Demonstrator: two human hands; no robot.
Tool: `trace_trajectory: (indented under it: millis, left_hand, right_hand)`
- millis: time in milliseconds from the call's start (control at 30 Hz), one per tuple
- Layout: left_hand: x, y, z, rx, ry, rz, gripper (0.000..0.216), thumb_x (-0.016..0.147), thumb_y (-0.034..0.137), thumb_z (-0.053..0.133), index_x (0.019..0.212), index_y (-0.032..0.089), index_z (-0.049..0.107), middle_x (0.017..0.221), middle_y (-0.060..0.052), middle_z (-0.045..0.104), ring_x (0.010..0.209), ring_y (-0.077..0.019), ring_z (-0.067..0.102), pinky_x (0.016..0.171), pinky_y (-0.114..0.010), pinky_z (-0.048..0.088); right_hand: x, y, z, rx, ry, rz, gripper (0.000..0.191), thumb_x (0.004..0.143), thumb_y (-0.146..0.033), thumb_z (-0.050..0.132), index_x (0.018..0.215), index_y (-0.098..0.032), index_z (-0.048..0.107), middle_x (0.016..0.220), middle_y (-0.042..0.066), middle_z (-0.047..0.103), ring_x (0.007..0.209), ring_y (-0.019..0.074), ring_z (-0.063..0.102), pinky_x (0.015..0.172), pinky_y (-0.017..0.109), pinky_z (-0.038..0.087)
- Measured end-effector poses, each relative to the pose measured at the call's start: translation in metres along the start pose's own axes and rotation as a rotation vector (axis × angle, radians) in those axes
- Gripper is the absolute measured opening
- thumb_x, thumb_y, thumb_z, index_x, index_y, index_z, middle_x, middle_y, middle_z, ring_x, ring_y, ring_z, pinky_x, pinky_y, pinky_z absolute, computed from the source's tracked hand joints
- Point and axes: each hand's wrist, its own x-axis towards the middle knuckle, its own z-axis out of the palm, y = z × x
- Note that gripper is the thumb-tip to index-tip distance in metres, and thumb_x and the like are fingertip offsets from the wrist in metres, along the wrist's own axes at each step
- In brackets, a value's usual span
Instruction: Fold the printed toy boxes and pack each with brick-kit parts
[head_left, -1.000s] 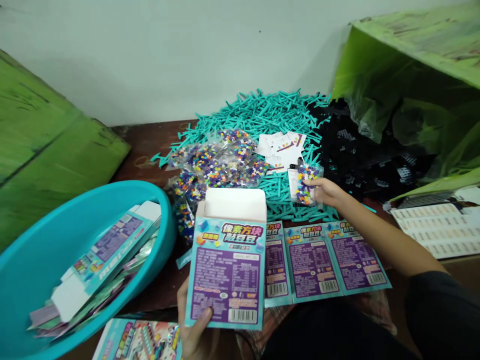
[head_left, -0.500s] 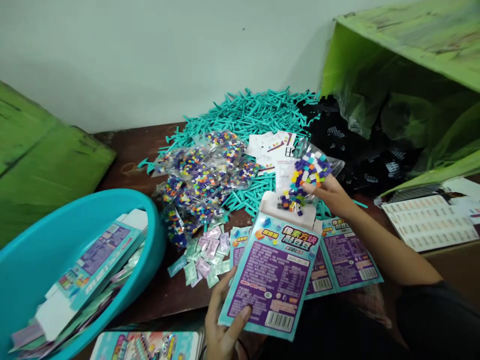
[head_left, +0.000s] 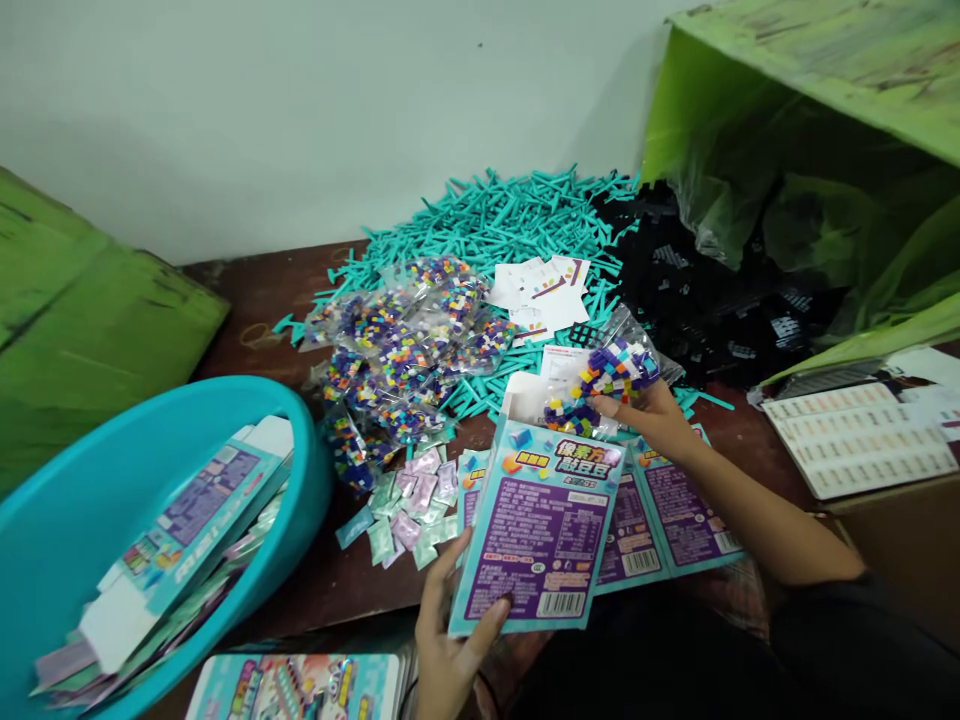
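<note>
The left hand grips an open carton printed in turquoise and purple, its thumb lying on the purple back panel near the barcode and its fingers spread behind the lower edge. The carton stands tilted with its open end up, the white inner flap folded back. The right hand comes in from the right, its fingers closed narrowly on a clear plastic bag of multicoloured pixel blocks. The bag sits right at the carton's open end, and I cannot tell whether any of it is inside. Beside the carton, more bags of pixel blocks lie heaped on a mound of turquoise plastic sprues, which runs into a pile of black plastic sprues. White instruction sheets rest on the turquoise mound. Small pastel sachets lie loose on the dark wooden worktop, and flat printed carton blanks lie under the right forearm. To the left, a turquoise plastic basin holds flattened cartons and sachets, with a stack of printed cards at the near edge of the worktop. A sheet of printed labels lies at the right, below a green-printed carton flap and plastic liner, and another green flap leans in at the left, against a pale wall.
</note>
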Motion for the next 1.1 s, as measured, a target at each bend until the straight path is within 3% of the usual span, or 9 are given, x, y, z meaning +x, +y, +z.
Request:
trace_trajectory:
  millis: [200, 333, 433, 567, 700, 767, 867, 1000, 1100]
  left_hand:
    - [-0.007, -0.013, 0.012, 0.018, 0.0, -0.015, 0.07, 0.059, 0.05, 0.094, 0.121, 0.026, 0.071, 0.126, -0.007, 0.072, 0.112, -0.0299, 0.069, 0.094, -0.034, 0.055]
    - [-0.012, -0.017, 0.015, 0.01, -0.022, -0.029, 0.079, 0.058, 0.062, 0.092, 0.125, 0.027, 0.07, 0.129, -0.01, 0.071, 0.11, -0.0321, 0.07, 0.092, -0.039, 0.057]
    - [-0.013, -0.023, 0.005, -0.017, -0.123, -0.092, 0.096, 0.047, 0.071, 0.093, 0.128, 0.026, 0.071, 0.131, -0.013, 0.071, 0.117, -0.0396, 0.068, 0.097, -0.046, 0.058]
    - [-0.014, -0.038, -0.019, 0.037, -0.242, -0.178, 0.108, 0.023, 0.07, 0.097, 0.12, 0.026, 0.078, 0.122, -0.016, 0.075, 0.121, -0.0492, 0.064, 0.104, -0.059, 0.053]
    - [-0.01, -0.042, -0.032, 0.092, -0.279, -0.09, 0.098, 0.013, 0.066, 0.098, 0.103, 0.029, 0.084, 0.108, -0.018, 0.078, 0.117, -0.0523, 0.065, 0.107, -0.071, 0.044]
    - [-0.006, -0.037, -0.03, 0.11, -0.336, -0.053, 0.092, 0.015, 0.058, 0.102, 0.102, 0.032, 0.085, 0.113, -0.018, 0.077, 0.121, -0.0529, 0.064, 0.11, -0.073, 0.04]
    - [-0.002, -0.028, -0.022, 0.114, -0.446, 0.022, 0.085, 0.025, 0.045, 0.105, 0.107, 0.034, 0.083, 0.121, -0.018, 0.075, 0.124, -0.0529, 0.062, 0.111, -0.069, 0.041]
    - [-0.004, -0.022, -0.016, 0.041, -0.519, 0.13, 0.076, 0.044, 0.047, 0.102, 0.116, 0.036, 0.08, 0.124, -0.018, 0.074, 0.123, -0.0487, 0.064, 0.11, -0.065, 0.045]
    - [-0.019, -0.016, -0.007, -0.016, -0.535, 0.057, 0.073, 0.05, 0.047, 0.1, 0.119, 0.038, 0.079, 0.136, -0.015, 0.069, 0.127, -0.0465, 0.062, 0.108, -0.062, 0.049]
  right_hand:
    - [-0.003, 0.013, 0.001, 0.112, 0.073, 0.105, 0.053, 0.053, -0.044, 0.098, 0.094, -0.027, 0.069, 0.092, 0.0, 0.077, 0.092, 0.0259, 0.073, 0.094, 0.045, 0.06]
    - [-0.012, 0.019, 0.0, 0.095, -0.024, 0.116, 0.047, 0.054, -0.042, 0.099, 0.089, -0.027, 0.071, 0.088, 0.001, 0.076, 0.087, 0.0244, 0.073, 0.094, 0.046, 0.062]
    - [-0.023, 0.016, -0.004, 0.089, 0.002, 0.105, 0.052, 0.058, -0.041, 0.098, 0.101, -0.029, 0.071, 0.098, 0.002, 0.077, 0.091, 0.0249, 0.074, 0.093, 0.046, 0.062]
    - [-0.035, 0.002, -0.011, 0.095, 0.104, 0.016, 0.077, 0.064, -0.037, 0.094, 0.134, -0.034, 0.061, 0.124, 0.002, 0.073, 0.118, 0.028, 0.07, 0.104, 0.044, 0.058]
    - [-0.046, -0.011, -0.014, 0.124, 0.077, 0.107, 0.069, 0.067, -0.034, 0.092, 0.13, -0.031, 0.064, 0.121, 0.004, 0.075, 0.116, 0.0322, 0.071, 0.103, 0.048, 0.059]
    - [-0.05, -0.012, -0.014, 0.151, 0.089, 0.15, 0.06, 0.067, -0.034, 0.092, 0.122, -0.03, 0.067, 0.115, 0.004, 0.077, 0.108, 0.032, 0.074, 0.1, 0.048, 0.06]
    - [-0.053, -0.006, -0.015, 0.188, 0.131, 0.152, 0.062, 0.063, -0.033, 0.095, 0.119, -0.03, 0.067, 0.112, 0.004, 0.078, 0.102, 0.031, 0.076, 0.1, 0.049, 0.059]
    - [-0.053, 0.005, -0.016, 0.19, 0.166, 0.116, 0.067, 0.057, -0.039, 0.098, 0.116, -0.032, 0.067, 0.114, 0.004, 0.077, 0.106, 0.0319, 0.074, 0.098, 0.05, 0.059]
    - [-0.053, 0.006, -0.018, 0.147, 0.183, 0.097, 0.056, 0.065, -0.041, 0.094, 0.114, -0.031, 0.068, 0.12, 0.004, 0.074, 0.112, 0.0298, 0.07, 0.101, 0.046, 0.057]
